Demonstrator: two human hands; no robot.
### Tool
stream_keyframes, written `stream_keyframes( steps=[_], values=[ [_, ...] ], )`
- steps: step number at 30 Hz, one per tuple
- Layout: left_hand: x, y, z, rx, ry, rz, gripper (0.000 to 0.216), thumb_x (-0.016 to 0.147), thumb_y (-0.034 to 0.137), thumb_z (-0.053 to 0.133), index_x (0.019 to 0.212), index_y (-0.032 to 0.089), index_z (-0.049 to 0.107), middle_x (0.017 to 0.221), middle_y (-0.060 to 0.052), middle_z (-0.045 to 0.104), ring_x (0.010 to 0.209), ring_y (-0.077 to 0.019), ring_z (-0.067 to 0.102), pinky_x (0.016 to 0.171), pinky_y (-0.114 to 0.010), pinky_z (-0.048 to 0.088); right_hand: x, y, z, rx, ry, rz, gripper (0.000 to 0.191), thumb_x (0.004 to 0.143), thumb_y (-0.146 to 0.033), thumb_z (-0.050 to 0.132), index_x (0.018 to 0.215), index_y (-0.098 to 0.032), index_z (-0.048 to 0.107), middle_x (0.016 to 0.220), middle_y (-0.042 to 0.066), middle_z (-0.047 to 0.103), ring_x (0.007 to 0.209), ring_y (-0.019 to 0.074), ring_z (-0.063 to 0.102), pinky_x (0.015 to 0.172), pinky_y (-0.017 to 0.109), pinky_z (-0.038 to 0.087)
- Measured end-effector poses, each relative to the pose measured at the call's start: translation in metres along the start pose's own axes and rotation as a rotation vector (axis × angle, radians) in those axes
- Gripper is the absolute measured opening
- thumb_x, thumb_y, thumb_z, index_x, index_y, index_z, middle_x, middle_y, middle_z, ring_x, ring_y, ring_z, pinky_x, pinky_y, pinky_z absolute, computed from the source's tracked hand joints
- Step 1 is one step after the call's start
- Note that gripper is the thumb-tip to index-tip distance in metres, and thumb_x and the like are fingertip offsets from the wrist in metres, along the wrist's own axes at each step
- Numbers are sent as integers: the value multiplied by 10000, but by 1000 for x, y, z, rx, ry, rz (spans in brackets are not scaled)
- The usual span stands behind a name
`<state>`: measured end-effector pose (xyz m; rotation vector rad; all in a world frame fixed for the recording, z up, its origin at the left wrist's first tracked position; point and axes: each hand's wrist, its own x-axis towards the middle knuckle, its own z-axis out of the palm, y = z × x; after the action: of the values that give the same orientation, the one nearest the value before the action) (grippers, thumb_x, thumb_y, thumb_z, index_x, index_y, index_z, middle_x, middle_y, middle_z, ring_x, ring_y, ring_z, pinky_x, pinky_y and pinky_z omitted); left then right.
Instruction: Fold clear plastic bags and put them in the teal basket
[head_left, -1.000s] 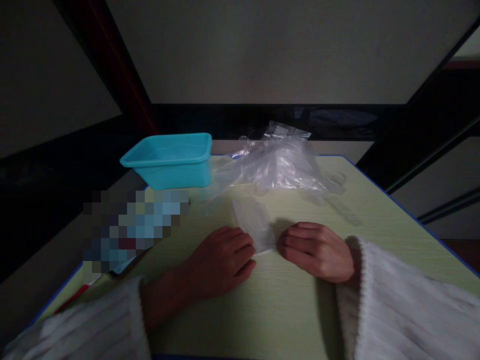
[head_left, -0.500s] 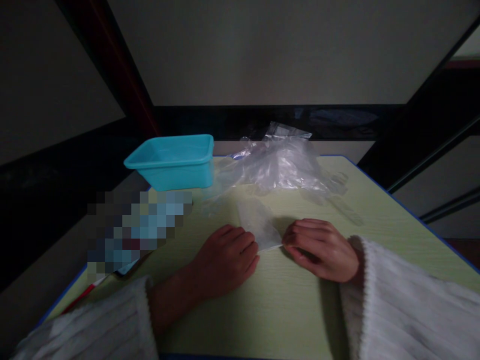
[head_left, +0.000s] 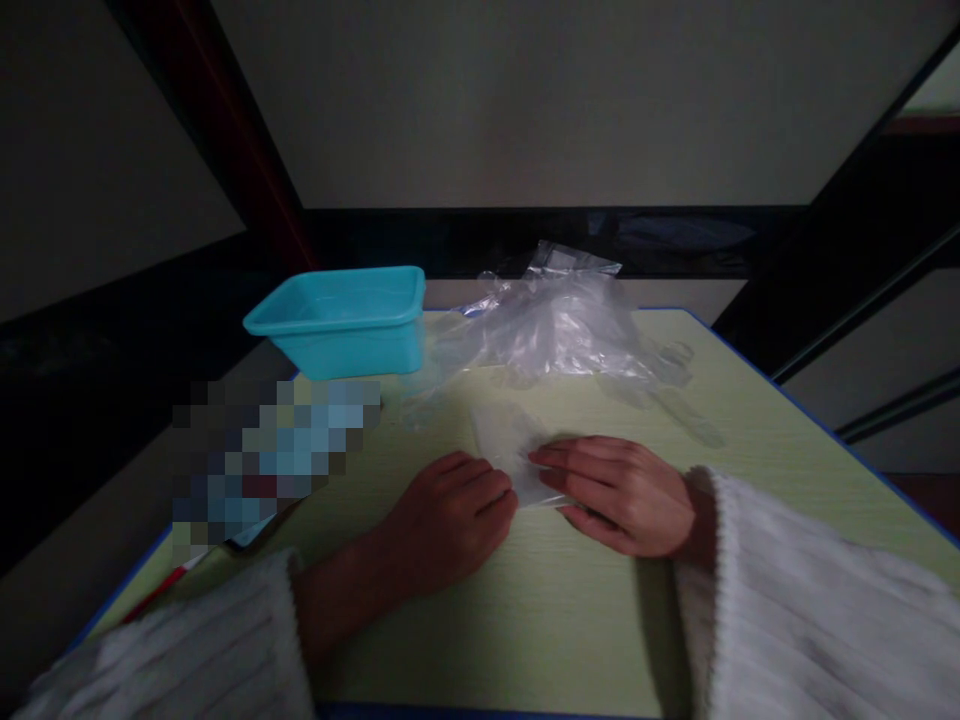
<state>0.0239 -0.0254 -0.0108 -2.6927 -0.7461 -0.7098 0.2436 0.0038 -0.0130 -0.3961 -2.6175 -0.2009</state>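
While a half second ago only its corner met the right hand point(head_left: 622, 497), the plastic sheet point(head_left: 504, 438) now has those fingers over its right side: both hands engaged. Sheet: on table point(head_left: 480, 640), between hands. Left hand point(head_left: 454, 512): curled at near-left edge; pinch hidden. Right: loosely bent; hold unclear. Beyond: crumpled plastic point(head_left: 562, 325).
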Motion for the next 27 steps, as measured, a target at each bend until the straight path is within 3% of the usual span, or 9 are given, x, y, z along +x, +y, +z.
stream_keyframes(
  steps=[6,14,22,27],
  values=[
    [1,1,1,-37,-7,18,219,838,86,417,726,149,594,703,-22,634,637,-150,560,633,-288,459,0,-1,4,-42,28,-63,309,902,-124,359,804,-90,650,964,129,704,915,211,655,791,320,550],
    [-1,-3,1,-139,-40,-114,131,753,162,487,797,142,609,803,-68,673,738,-187,614,704,-321,497,0,-3,3,-50,34,-60,284,903,-102,360,796,-101,623,905,119,717,833,205,678,686,316,571],
    [-2,-4,7,-362,59,-246,180,723,86,487,771,142,651,766,-53,703,689,-169,636,672,-299,510,1,-5,-6,81,-57,40,264,915,-159,307,877,-132,567,775,97,681,721,168,642,629,285,494],
    [2,-4,5,-527,-7,-433,192,737,97,482,734,134,670,723,-47,700,648,-154,626,611,-258,481,0,-5,-9,241,-94,198,237,926,-218,320,822,-174,529,636,36,598,636,136,585,604,250,437]
  ],
)
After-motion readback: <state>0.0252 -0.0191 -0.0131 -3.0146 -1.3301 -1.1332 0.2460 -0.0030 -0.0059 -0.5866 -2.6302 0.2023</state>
